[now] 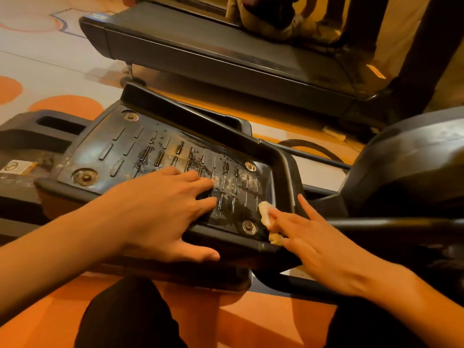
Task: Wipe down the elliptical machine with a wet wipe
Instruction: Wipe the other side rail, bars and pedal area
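The elliptical machine's black foot pedal lies in front of me, ribbed, wet and streaked with pale grime near its right end. My left hand rests flat on the pedal, fingers spread over the ribs and thumb over the near rim. My right hand presses a crumpled pale wet wipe against the pedal's right near corner with straight fingers, beside a round bolt. Part of the wipe is hidden under the fingers.
A dark treadmill deck runs across behind the pedal. The elliptical's rounded housing and a black bar stand at the right. Orange and pale patterned floor surrounds the machines. My dark-clothed knees are at the bottom.
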Available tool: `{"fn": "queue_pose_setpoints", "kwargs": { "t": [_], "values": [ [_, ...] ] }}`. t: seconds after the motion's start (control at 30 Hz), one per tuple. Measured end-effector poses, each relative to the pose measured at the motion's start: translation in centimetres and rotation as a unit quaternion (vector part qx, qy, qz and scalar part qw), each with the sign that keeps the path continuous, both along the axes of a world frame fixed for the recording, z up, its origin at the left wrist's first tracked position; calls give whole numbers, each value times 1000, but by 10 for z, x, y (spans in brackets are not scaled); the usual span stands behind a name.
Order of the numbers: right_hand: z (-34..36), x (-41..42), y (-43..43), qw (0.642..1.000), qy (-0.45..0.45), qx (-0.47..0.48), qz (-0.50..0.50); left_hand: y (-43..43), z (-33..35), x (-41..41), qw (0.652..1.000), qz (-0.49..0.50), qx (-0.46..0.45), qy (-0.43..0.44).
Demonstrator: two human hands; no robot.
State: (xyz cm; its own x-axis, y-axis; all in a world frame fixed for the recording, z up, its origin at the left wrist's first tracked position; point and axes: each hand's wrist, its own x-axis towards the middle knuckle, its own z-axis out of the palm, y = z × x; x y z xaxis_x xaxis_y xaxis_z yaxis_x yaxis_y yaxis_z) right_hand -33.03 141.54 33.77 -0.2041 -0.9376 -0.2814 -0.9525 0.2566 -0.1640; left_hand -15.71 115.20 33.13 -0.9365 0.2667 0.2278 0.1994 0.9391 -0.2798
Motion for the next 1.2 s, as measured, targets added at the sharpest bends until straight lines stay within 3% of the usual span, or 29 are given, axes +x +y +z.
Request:
{"fn": "queue_pose_setpoints", "kwargs": {
  "t": [0.07,0.17,0.33,0.47,0.83,0.97,1.2],
  "values": [
    [-8,3,12,999,22,-10,31,0,0,0,1000,-3,4,2],
    [1,8,17,996,-49,-50,-50,0,0,0,1000,-3,3,3],
    [11,9,9,997,21,80,8,0,3,1,1000,3,18,-1],
    [15,10,-2,994,46,95,0,2,4,4,1000,12,15,9],
    [-6,-62,-53,987,155,48,19,-1,7,3,999,26,28,-18],
    [4,-67,-42,983,181,-10,27,-2,9,3,1000,19,16,-6],
    [15,-88,-47,982,150,88,75,1,7,8,999,36,-2,-4]
  ]
}}
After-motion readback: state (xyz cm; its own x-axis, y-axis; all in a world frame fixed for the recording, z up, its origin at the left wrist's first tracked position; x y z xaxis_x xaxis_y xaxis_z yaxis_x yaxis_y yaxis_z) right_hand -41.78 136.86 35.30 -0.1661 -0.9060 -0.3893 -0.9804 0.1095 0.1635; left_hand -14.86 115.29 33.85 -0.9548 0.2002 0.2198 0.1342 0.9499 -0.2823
